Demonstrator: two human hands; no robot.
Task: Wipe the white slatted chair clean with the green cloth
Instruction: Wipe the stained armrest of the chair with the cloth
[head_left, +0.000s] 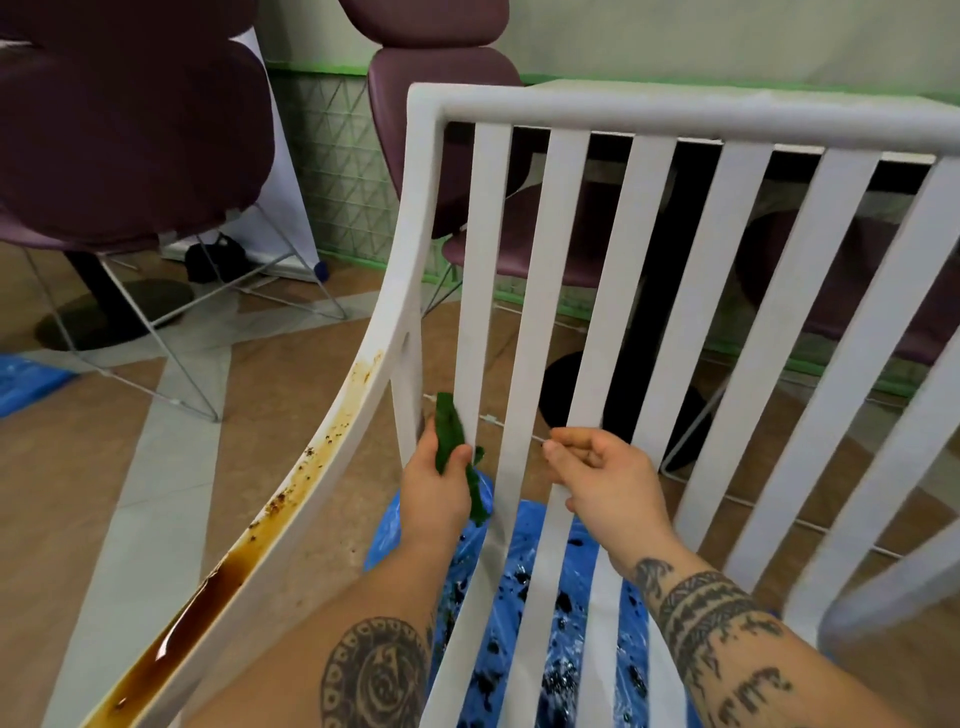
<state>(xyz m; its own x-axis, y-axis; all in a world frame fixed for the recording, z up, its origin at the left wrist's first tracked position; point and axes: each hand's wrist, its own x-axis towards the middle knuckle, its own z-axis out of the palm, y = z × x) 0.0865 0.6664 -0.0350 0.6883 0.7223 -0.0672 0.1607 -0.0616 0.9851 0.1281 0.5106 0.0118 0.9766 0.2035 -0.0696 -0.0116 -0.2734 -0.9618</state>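
Clutching green cloth (448, 431), left hand (434, 491).

A white slatted chair (644, 270) is seen from close above, its back slats rising to a rounded top rail. A green cloth (448, 432) is gripped in the left hand (434, 480) and is laid against the left edge of the first slat, just beside the side post. The right hand (605, 475) is held in front of the neighbouring slats with its fingers curled; whether a slat is gripped cannot be told. The curved left side rail is streaked with a brown stain (291, 501), pooled darker towards the bottom. A speckled blue plastic sheet (519, 577) is spread beneath the slats. Purple chairs (130, 135) are placed behind.
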